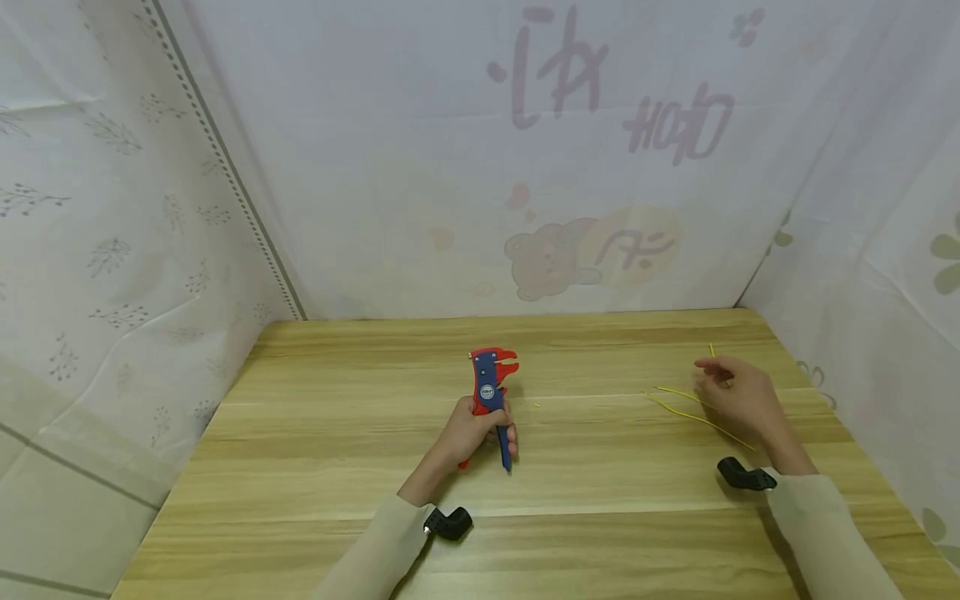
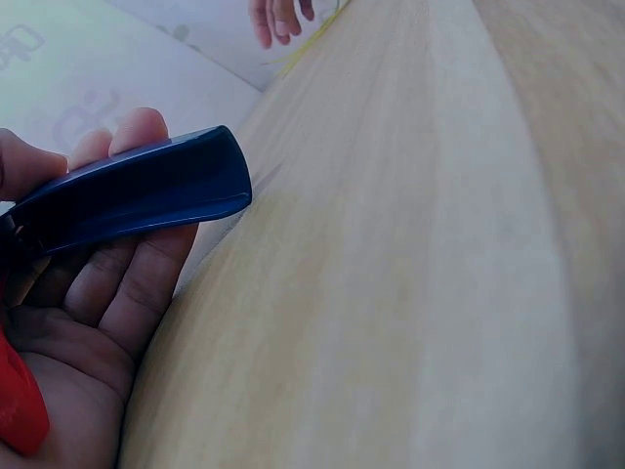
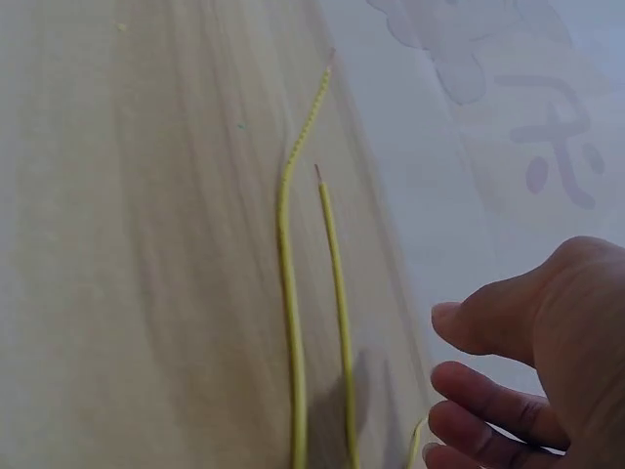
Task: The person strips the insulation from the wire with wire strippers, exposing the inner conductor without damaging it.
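The left hand (image 1: 465, 433) was wrapped around the handles of a blue-and-red automatic wire stripper (image 1: 486, 371), which stood left of centre over the wood-grain table (image 1: 585, 483), its red jaws facing right. A round pale badge (image 1: 487, 392) on its blue body carried dark lettering too small to read. The right hand (image 1: 738, 396) was released, thumb and loosely bent fingers apart with nothing between them, just above the yellow wires (image 1: 693, 416) at the table's right. Two of these lay side by side with bare reddish ends; a third showed partly beyond the hand. A tiny yellow scrap (image 1: 537, 406) lay between tool and wires. Behind, the white curtain (image 1: 375, 167) bore large purple lettering (image 1: 678, 125), slanted and not surely legible, and a faded bear print (image 1: 547, 258) beside the character resembling 乐 (image 3: 557, 137).
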A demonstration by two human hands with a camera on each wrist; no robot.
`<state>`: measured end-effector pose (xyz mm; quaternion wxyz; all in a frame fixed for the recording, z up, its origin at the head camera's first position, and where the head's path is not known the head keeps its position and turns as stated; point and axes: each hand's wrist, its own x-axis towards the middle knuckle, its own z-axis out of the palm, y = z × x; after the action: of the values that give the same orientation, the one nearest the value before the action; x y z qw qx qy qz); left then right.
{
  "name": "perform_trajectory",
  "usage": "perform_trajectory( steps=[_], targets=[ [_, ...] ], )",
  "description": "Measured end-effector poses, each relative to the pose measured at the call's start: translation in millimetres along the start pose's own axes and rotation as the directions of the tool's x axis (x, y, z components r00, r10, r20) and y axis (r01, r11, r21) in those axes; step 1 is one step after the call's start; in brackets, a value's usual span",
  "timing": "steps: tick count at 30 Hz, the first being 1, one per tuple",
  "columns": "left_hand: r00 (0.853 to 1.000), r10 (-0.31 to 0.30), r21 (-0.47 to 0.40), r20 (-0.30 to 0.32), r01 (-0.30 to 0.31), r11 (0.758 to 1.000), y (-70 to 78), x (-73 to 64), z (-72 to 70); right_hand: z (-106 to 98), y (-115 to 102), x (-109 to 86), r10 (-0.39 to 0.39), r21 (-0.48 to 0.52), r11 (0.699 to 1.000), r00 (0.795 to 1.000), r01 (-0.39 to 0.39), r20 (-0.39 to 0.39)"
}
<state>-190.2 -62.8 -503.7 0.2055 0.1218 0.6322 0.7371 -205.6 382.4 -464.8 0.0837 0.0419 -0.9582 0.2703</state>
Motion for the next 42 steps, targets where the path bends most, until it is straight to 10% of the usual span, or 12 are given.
perform_trajectory(
  steps=[31, 42],
  targets=[
    [1.0, 0.003, 0.017, 0.003, -0.003, 1.0, -0.7, -1.0, -0.2, -2.2, 36.3, 19.5, 0.256, 0.133, 0.956, 0.965, -0.262, 0.066],
    [1.0, 0.002, 0.027, -0.006, -0.002, 1.0, 0.1, -1.1, -0.3, 1.2, 41.4, 24.5, 0.241, 0.04, 0.97, 0.971, -0.241, 0.001]
  ],
)
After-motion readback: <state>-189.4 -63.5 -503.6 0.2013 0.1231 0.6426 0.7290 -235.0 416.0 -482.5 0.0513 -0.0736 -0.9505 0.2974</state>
